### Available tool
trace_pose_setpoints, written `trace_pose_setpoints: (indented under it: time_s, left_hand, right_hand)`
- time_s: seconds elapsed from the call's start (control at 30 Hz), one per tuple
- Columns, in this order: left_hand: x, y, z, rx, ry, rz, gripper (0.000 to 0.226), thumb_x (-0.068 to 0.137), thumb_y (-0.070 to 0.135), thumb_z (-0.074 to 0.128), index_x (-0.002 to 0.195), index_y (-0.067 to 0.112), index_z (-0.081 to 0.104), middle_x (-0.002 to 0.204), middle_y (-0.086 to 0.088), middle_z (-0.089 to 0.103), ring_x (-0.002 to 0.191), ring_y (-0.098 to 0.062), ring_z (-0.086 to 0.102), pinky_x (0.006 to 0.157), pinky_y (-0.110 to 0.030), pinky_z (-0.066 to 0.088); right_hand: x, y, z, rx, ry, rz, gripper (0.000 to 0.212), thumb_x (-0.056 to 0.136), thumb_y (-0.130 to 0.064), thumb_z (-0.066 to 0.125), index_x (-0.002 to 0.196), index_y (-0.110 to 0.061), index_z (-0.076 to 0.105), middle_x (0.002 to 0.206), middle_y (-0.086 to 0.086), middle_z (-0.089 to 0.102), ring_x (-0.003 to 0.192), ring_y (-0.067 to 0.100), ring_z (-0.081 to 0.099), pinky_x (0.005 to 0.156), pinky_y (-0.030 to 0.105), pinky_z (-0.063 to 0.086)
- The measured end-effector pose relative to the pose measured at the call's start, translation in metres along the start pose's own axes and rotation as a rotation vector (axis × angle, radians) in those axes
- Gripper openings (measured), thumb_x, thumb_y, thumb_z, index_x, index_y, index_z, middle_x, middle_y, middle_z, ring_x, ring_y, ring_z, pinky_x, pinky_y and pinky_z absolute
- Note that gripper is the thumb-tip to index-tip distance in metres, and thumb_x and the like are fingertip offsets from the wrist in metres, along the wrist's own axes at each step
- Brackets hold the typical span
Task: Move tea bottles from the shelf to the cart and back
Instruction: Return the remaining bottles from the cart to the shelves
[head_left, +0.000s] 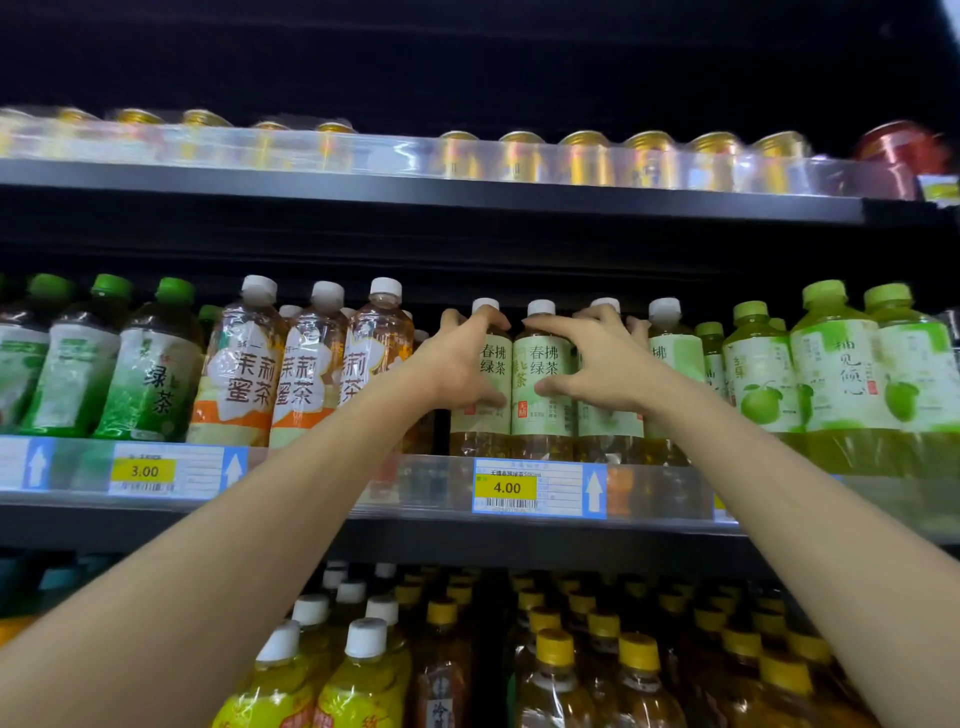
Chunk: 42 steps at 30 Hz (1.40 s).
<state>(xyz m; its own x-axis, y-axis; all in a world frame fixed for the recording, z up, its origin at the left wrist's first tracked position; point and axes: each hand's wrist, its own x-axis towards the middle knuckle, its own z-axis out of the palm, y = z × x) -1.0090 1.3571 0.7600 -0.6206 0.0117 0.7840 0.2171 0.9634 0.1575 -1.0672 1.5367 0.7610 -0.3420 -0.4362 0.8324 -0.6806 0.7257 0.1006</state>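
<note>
Several green-tea bottles with white caps and pale green labels stand in a row on the middle shelf (426, 478). My left hand (457, 364) grips the leftmost of them (491, 374), with fingers curled over its shoulder and thumb low on the label. My right hand (597, 364) grips the third bottle (608, 421), fingers round its neck, thumb stretched across the label of the second bottle (543, 358) between my hands. A fourth bottle (670, 353) stands to the right. No cart is in view.
Left of them stand jasmine honey tea bottles (249, 364) and green-capped bottles (150, 364); right, light-green pomelo drink bottles (831, 364). Cans (587, 156) line the upper shelf. Yellow-capped bottles (556, 670) fill the lower shelf. A 4.00 price tag (506, 487) hangs on the rail.
</note>
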Motion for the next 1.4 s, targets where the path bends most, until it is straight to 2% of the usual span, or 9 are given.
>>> trace_pose_setpoints:
  time_s: [0.13,0.4,0.57,0.8,0.97,1.07,1.17,1.27,1.4]
  left_hand:
    - [0.0,-0.001,0.001,0.004,0.001,0.006,0.086,0.077,0.019,0.085,0.145,0.031,0.032,0.134,-0.009,0.031,0.102,-0.023,0.046,0.078,-0.026,0.048]
    - [-0.003,0.001,0.001,-0.014,0.003,-0.002,0.088,0.078,0.018,0.084,0.147,0.03,0.032,0.138,-0.01,0.029,0.108,-0.026,0.045,0.088,-0.03,0.05]
    - [-0.004,0.001,0.001,-0.019,0.0,-0.006,0.088,0.078,0.017,0.084,0.148,0.029,0.031,0.14,-0.011,0.027,0.105,-0.025,0.044,0.089,-0.033,0.053]
    - [-0.008,0.001,0.004,-0.057,0.001,-0.014,0.087,0.079,0.013,0.082,0.148,0.029,0.032,0.143,-0.011,0.026,0.12,-0.033,0.049,0.1,-0.044,0.051]
    - [-0.009,0.004,0.008,0.008,0.023,-0.007,0.089,0.081,0.014,0.079,0.151,0.029,0.026,0.153,-0.015,0.019,0.123,-0.039,0.051,0.101,-0.04,0.048]
    - [-0.014,0.01,0.009,0.099,0.095,0.021,0.089,0.083,0.018,0.077,0.154,0.027,0.024,0.159,-0.019,0.007,0.132,-0.043,0.042,0.104,-0.041,0.043]
    - [-0.017,0.019,0.012,0.213,0.238,0.13,0.077,0.084,0.018,0.072,0.15,0.02,0.032,0.157,-0.018,0.014,0.14,-0.038,0.029,0.103,-0.041,0.042]
    - [-0.013,0.033,0.018,0.286,0.377,0.251,0.062,0.086,0.021,0.07,0.142,0.018,0.043,0.143,-0.011,0.035,0.135,-0.029,0.032,0.104,-0.039,0.043]
    - [0.002,0.061,0.026,0.319,0.325,0.265,0.057,0.092,0.034,0.063,0.143,0.018,0.041,0.137,-0.009,0.045,0.132,-0.029,0.036,0.106,-0.04,0.036]
  right_hand:
    - [-0.001,-0.005,0.006,-0.015,0.084,0.011,0.077,0.075,-0.061,0.073,0.143,-0.042,0.042,0.138,0.003,0.052,0.14,0.022,0.026,0.114,0.057,0.013]
    - [0.015,0.009,0.004,0.226,-0.032,0.042,0.07,0.067,-0.046,0.083,0.124,-0.052,0.042,0.13,0.001,0.057,0.134,0.027,0.038,0.112,0.06,0.022]
    - [0.007,-0.001,0.006,0.022,0.03,0.064,0.079,0.074,-0.061,0.074,0.142,-0.041,0.039,0.134,0.002,0.054,0.136,0.026,0.033,0.113,0.058,0.017]
    - [0.007,0.0,0.002,0.112,0.01,0.075,0.075,0.078,-0.047,0.078,0.142,-0.039,0.041,0.136,0.0,0.056,0.136,0.025,0.034,0.115,0.056,0.014]
    - [0.003,-0.001,-0.001,0.114,0.007,0.056,0.073,0.08,-0.043,0.077,0.144,-0.039,0.042,0.138,-0.001,0.056,0.137,0.024,0.037,0.117,0.059,0.01]
    - [-0.003,0.006,-0.001,0.233,0.168,-0.009,0.058,0.079,-0.034,0.078,0.133,-0.037,0.057,0.129,-0.011,0.064,0.125,0.017,0.053,0.114,0.061,0.027]
    - [-0.01,0.023,-0.011,0.368,0.394,-0.054,0.034,0.081,-0.015,0.072,0.113,-0.026,0.069,0.108,-0.006,0.071,0.104,0.01,0.065,0.097,0.045,0.051]
    - [-0.019,0.039,-0.029,0.35,0.531,-0.01,0.025,0.084,-0.005,0.065,0.105,-0.016,0.072,0.104,-0.001,0.07,0.101,0.013,0.064,0.092,0.038,0.054]
    - [-0.024,0.066,-0.045,0.208,0.44,0.084,0.03,0.082,-0.007,0.067,0.111,-0.016,0.068,0.108,0.003,0.061,0.104,0.022,0.06,0.089,0.038,0.052]
